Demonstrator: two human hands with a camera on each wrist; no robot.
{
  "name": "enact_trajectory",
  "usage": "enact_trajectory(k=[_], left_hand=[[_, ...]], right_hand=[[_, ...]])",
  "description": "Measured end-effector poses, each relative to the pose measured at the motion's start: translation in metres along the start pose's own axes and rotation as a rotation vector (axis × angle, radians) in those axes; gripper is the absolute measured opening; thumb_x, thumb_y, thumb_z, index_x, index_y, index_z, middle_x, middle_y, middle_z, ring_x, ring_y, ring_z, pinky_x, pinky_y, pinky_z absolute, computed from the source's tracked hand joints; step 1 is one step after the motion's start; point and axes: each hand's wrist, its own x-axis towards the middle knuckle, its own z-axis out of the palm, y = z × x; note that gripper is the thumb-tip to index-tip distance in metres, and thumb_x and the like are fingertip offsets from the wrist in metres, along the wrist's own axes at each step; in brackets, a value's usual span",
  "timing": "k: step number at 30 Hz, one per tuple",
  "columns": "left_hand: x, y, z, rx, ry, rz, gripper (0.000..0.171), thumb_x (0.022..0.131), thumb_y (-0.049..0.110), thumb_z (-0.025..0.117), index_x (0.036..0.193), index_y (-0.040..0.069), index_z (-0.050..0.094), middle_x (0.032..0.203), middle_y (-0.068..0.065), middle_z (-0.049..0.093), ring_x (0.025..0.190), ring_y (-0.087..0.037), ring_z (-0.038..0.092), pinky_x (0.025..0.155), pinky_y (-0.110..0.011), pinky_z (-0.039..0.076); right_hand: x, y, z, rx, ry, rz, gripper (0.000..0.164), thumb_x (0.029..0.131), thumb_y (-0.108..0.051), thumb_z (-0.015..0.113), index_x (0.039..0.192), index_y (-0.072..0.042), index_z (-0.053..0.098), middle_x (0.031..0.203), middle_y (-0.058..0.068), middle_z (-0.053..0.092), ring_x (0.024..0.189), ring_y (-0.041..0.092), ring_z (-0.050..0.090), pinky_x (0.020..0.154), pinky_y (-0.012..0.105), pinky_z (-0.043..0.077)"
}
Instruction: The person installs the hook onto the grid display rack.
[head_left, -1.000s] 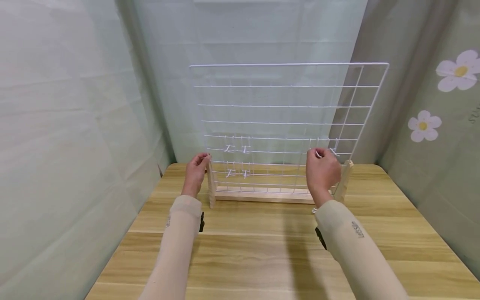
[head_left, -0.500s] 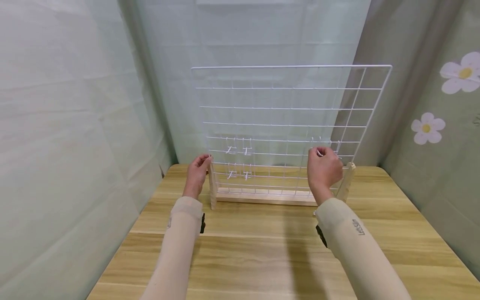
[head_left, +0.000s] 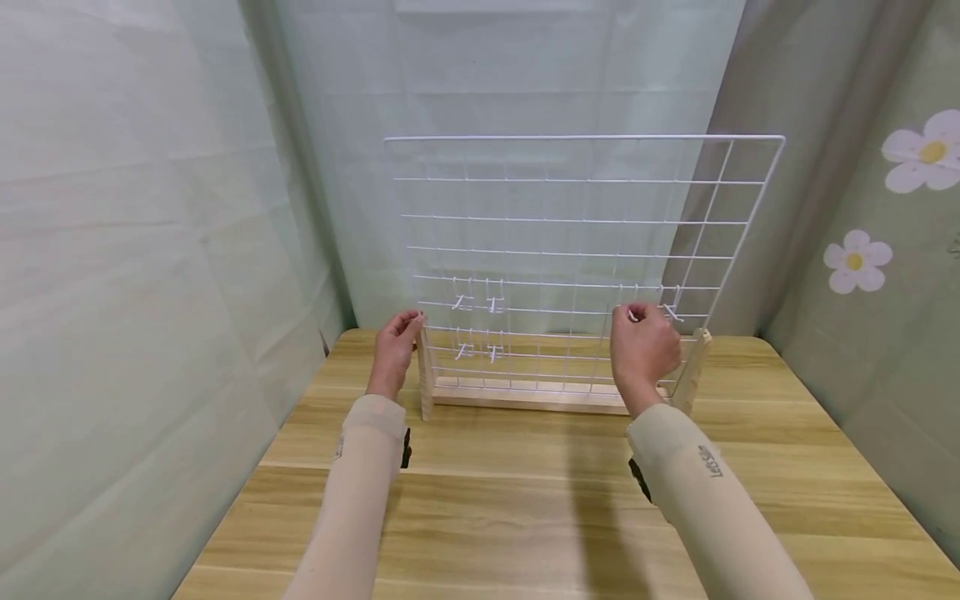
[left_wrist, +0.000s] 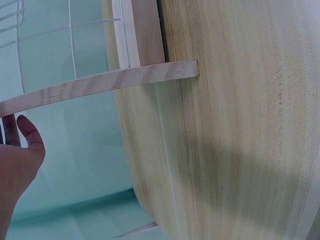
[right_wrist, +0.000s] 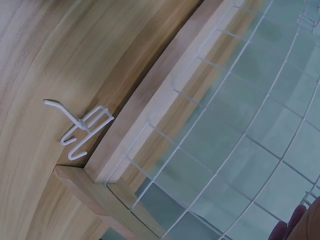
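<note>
A white wire grid panel [head_left: 585, 220] stands upright in a wooden stand [head_left: 525, 398]. My left hand [head_left: 393, 350] is at the top of the stand's left wooden post [left_wrist: 125, 76]; in the left wrist view its fingertips rest against the post's outer side, the thumb slightly apart. On the right, my right hand [head_left: 645, 350] pinches a white wire hook [head_left: 632, 316] at the grid, mostly hidden behind the fingers. Another hook [head_left: 672, 314] hangs just right of it. In the right wrist view only a few fingers [right_wrist: 295, 220] show at the corner.
Several white wire hooks [head_left: 496, 305] hang in two rows on the grid's left part. One loose hook [right_wrist: 86, 127] lies on the wooden table [head_left: 510, 500] before the stand's base bar, near its right end. Pale green cloth [head_left: 150, 250] surrounds the table.
The right hand rises slightly, then comes down a little against the grid, and the hook to its right shows more fully. The left hand stays at the post. The head view shifts slightly.
</note>
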Motion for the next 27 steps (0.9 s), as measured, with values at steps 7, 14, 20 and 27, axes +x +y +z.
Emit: enact_trajectory(k=[7,14,20,27], left_hand=[[-0.001,-0.001,0.000,0.017,-0.001,0.005,0.038,0.102,0.032,0.057,0.129,0.006,0.058,0.127,-0.008,0.057,0.115,-0.021,0.050,0.104,-0.042,0.041],[-0.002,-0.001,0.001,0.015,-0.008,0.001,0.036,0.101,0.033,0.058,0.127,0.007,0.058,0.127,-0.007,0.057,0.115,-0.022,0.050,0.104,-0.042,0.042],[-0.002,-0.001,0.002,0.007,-0.006,0.005,0.037,0.102,0.033,0.057,0.128,0.007,0.058,0.127,-0.006,0.057,0.114,-0.020,0.050,0.103,-0.041,0.042],[-0.002,-0.001,-0.001,0.014,-0.006,0.002,0.039,0.102,0.034,0.055,0.131,0.008,0.057,0.130,-0.006,0.056,0.118,-0.021,0.049,0.105,-0.041,0.040]], right_hand=[[-0.004,0.002,0.001,0.018,0.017,-0.015,0.026,0.090,-0.031,0.058,0.090,-0.011,0.075,0.089,0.010,0.074,0.084,0.039,0.065,0.067,0.054,0.044],[-0.007,0.006,0.001,0.028,0.024,-0.020,0.026,0.090,-0.031,0.059,0.089,-0.010,0.074,0.087,0.011,0.073,0.083,0.040,0.065,0.065,0.054,0.044],[-0.012,0.017,0.004,0.021,-0.004,-0.003,0.026,0.090,-0.030,0.057,0.084,-0.010,0.073,0.083,0.010,0.072,0.080,0.036,0.066,0.063,0.050,0.042],[-0.018,0.028,0.003,0.034,-0.038,0.018,0.026,0.090,-0.031,0.058,0.093,-0.012,0.075,0.088,0.007,0.073,0.084,0.032,0.066,0.064,0.047,0.043]])
